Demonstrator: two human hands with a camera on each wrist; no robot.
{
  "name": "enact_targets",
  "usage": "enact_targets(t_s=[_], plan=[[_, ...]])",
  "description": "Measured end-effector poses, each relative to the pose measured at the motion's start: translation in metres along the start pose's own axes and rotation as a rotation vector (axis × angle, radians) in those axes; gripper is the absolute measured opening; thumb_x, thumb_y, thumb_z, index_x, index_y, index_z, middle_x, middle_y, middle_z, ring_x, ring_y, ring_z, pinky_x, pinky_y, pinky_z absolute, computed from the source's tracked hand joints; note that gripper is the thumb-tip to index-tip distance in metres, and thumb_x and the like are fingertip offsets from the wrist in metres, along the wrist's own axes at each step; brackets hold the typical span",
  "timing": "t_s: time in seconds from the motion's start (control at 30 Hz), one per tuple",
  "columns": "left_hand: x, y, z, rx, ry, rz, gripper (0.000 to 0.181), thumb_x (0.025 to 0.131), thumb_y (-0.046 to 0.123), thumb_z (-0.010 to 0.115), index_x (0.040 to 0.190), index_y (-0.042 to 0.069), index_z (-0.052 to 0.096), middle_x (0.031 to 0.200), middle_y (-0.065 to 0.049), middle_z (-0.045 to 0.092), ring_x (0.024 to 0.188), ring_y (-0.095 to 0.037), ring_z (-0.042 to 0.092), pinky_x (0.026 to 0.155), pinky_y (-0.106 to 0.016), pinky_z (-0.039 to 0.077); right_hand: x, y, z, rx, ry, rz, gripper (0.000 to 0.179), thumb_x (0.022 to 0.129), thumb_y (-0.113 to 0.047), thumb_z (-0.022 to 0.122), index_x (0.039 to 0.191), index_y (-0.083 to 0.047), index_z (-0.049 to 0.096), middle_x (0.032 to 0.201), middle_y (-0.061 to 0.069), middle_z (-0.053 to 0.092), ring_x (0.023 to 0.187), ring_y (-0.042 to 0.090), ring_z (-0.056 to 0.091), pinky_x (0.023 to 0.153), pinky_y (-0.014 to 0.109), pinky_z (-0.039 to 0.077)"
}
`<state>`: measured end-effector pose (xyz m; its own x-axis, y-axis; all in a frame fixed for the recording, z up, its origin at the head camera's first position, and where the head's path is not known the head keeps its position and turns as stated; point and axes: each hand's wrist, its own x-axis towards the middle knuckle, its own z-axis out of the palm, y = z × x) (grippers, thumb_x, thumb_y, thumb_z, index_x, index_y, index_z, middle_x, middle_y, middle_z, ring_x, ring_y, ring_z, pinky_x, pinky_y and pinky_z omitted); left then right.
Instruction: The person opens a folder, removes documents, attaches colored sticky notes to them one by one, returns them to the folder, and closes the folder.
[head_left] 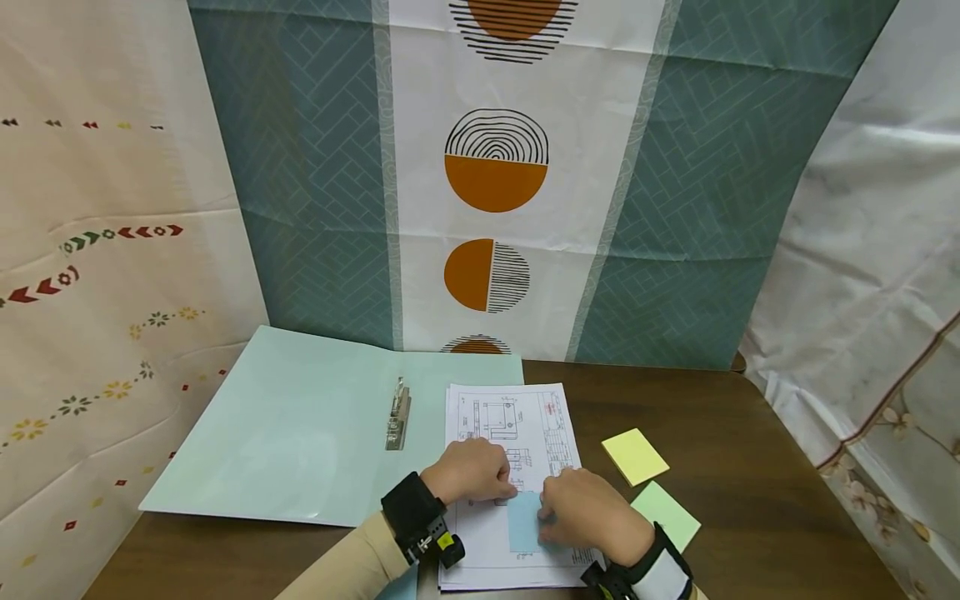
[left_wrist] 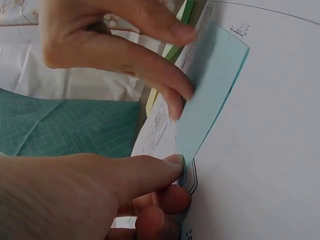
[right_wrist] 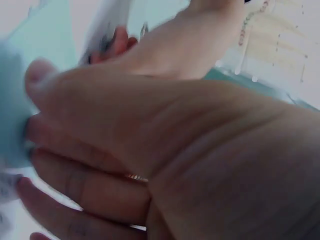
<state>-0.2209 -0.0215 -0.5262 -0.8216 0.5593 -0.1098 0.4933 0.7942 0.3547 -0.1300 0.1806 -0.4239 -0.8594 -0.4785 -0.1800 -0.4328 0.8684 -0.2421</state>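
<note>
A light blue sticky note (head_left: 523, 523) lies over the printed technical drawings (head_left: 480, 550), below the middle of the top sheet. My left hand (head_left: 474, 471) comes in from the left and pinches the note's upper left corner between thumb and index finger, clearest in the left wrist view. On the other side, my right hand (head_left: 588, 510) has its fingertips at the note's right edge. Its thumb (left_wrist: 182, 32) and index finger stand well apart over the note. In the right wrist view that hand is blurred, with blue showing beyond its fingertips.
An open pale green folder (head_left: 300, 433) with a metal clip (head_left: 398, 414) lies left of and under the drawings. Yellow (head_left: 634, 457) and light green (head_left: 666, 515) sticky notes sit on the brown table (head_left: 765, 492) to the right. Patterned cloth (head_left: 322, 183) hangs behind.
</note>
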Motion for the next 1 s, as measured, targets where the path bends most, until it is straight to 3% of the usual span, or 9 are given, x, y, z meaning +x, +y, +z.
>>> enact_targets(t_s=[0.1,0.23,0.3,0.43,0.53,0.63,0.7,0.87,1.0], plan=[[0.0,0.001,0.0,0.0,-0.001,-0.002,0.052,0.096,0.053,0.086,0.058,0.031,0.058,0.053,0.017,0.044,0.056,-0.005,0.05,0.051,-0.025,0.035,-0.003,0.006,-0.001,0.023,0.038,0.054,0.017,0.081,-0.013,0.097,0.083,-0.007,0.082,0.072,-0.002,0.075,0.064,0.012,0.059,0.056,0.029,0.043],[-0.005,0.005,-0.006,-0.001,0.003,0.017,0.051,0.097,0.049,0.085,0.058,0.029,0.059,0.053,0.016,0.044,0.056,-0.006,0.05,0.052,-0.025,0.035,-0.006,0.014,-0.003,0.065,0.057,0.026,0.029,0.079,-0.004,0.092,0.061,-0.011,0.071,0.053,-0.014,0.041,0.054,0.005,0.033,0.053,0.025,0.02],[-0.008,0.006,-0.007,0.038,0.026,0.078,0.048,0.1,0.045,0.082,0.06,0.029,0.061,0.054,0.016,0.044,0.056,-0.005,0.048,0.051,-0.026,0.033,-0.006,0.017,-0.003,0.089,0.044,-0.003,0.034,0.08,-0.004,0.092,0.058,-0.014,0.067,0.054,-0.017,0.03,0.052,0.004,0.027,0.053,0.024,0.016],[-0.029,0.027,-0.035,0.06,0.063,0.229,0.043,0.103,0.031,0.08,0.063,0.022,0.065,0.055,0.012,0.041,0.053,-0.004,0.04,0.051,-0.023,0.029,-0.005,0.019,-0.006,0.102,0.008,-0.07,0.05,0.082,-0.001,0.089,0.055,-0.018,0.051,0.058,-0.018,0.018,0.053,0.001,0.017,0.052,0.022,0.012],[-0.044,0.049,-0.058,0.029,0.059,0.322,0.034,0.101,0.02,0.078,0.068,0.019,0.073,0.056,0.013,0.041,0.051,0.0,0.031,0.052,-0.017,0.024,-0.004,0.021,-0.007,0.074,0.004,-0.097,0.049,0.082,0.0,0.088,0.055,-0.018,0.05,0.057,-0.018,0.021,0.053,0.0,0.017,0.052,0.021,0.012],[-0.048,0.062,-0.065,0.033,0.022,0.395,0.026,0.099,0.012,0.075,0.074,0.018,0.079,0.057,0.014,0.04,0.051,0.003,0.025,0.053,-0.014,0.021,-0.004,0.023,-0.008,0.047,0.01,-0.112,0.035,0.083,-0.001,0.089,0.06,-0.016,0.068,0.055,-0.018,0.036,0.052,-0.001,0.023,0.052,0.022,0.015],[-0.05,0.067,-0.065,0.043,-0.023,0.423,0.03,0.099,0.008,0.074,0.07,0.017,0.071,0.057,0.014,0.033,0.052,0.003,0.021,0.054,-0.014,0.019,-0.003,0.024,-0.008,0.036,0.01,-0.122,0.023,0.084,0.0,0.089,0.067,-0.013,0.079,0.055,-0.016,0.049,0.053,0.0,0.028,0.052,0.022,0.018],[-0.052,0.069,-0.06,0.065,-0.089,0.419,0.058,0.105,0.011,0.071,0.06,0.022,0.038,0.055,0.013,0.021,0.05,0.001,0.021,0.055,-0.016,0.021,-0.003,0.024,-0.006,0.037,0.002,-0.109,0.015,0.082,0.005,0.087,0.078,-0.009,0.087,0.059,-0.011,0.062,0.054,0.002,0.031,0.051,0.022,0.02],[-0.056,0.068,-0.061,0.08,-0.102,0.38,0.063,0.113,0.019,0.064,0.057,0.024,0.036,0.052,0.012,0.022,0.048,-0.002,0.024,0.052,-0.018,0.021,-0.004,0.023,-0.006,0.021,0.012,-0.091,0.016,0.08,0.007,0.086,0.08,-0.009,0.089,0.061,-0.007,0.07,0.055,0.003,0.034,0.051,0.023,0.022]])
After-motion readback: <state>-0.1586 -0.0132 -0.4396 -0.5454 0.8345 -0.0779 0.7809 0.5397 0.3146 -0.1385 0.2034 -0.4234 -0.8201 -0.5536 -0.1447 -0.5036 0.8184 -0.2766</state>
